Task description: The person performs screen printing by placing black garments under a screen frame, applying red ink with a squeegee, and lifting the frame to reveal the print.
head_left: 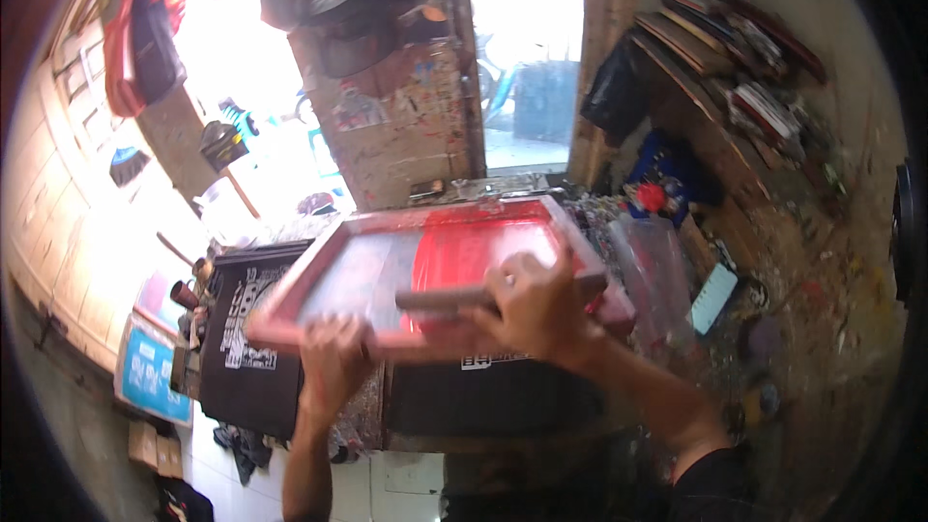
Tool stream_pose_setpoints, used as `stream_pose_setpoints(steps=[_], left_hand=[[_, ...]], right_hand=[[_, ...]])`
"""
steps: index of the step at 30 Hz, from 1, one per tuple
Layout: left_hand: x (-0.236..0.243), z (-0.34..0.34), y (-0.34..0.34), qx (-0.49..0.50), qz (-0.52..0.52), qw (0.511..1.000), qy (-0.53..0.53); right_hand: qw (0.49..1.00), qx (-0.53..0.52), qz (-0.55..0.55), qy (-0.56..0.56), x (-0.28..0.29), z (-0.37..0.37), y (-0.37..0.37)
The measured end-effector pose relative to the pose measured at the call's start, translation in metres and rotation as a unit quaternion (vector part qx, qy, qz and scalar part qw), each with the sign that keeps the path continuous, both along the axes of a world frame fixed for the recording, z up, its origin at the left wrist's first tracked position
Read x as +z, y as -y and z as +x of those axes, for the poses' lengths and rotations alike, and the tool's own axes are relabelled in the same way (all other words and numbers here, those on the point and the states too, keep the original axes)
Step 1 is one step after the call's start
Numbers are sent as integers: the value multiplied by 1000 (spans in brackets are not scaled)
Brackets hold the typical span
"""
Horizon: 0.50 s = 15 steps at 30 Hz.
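A screen printing frame with pinkish-red rails is tilted above the work table, its near rail raised over a black shirt with a white print at its upper edge. My left hand is closed round that near rail, left of its middle. With its fingers wrapped over the top, my right hand grips a brown squeegee held across the near right part of the mesh. Red ink covers the right half of the mesh; the left part looks pale. The squeegee's blade is hidden.
Black printed shirts lie left of the frame. Clear plastic sheeting and a pale blue phone-shaped slab lie to the right. Boards on a shelf stand at the far right. A blue box sits at the lower left.
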<state>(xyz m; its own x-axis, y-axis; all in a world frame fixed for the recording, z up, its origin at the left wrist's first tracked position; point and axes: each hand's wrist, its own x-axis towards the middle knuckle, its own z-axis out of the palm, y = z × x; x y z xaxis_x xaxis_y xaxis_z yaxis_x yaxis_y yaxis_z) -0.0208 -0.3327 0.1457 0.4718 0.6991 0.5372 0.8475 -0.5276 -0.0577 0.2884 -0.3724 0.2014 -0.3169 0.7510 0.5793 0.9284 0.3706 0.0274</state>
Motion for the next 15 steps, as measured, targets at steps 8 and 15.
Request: stream_pose_setpoints(steps=[8, 15], left_hand=[[-124, -28, 69, -55, -236, 968, 56], [-131, -29, 59, -65, -268, 958, 71]], right_hand=[[955, 19, -295, -5, -139, -8, 27], [994, -12, 90, 60, -215, 1, -87]])
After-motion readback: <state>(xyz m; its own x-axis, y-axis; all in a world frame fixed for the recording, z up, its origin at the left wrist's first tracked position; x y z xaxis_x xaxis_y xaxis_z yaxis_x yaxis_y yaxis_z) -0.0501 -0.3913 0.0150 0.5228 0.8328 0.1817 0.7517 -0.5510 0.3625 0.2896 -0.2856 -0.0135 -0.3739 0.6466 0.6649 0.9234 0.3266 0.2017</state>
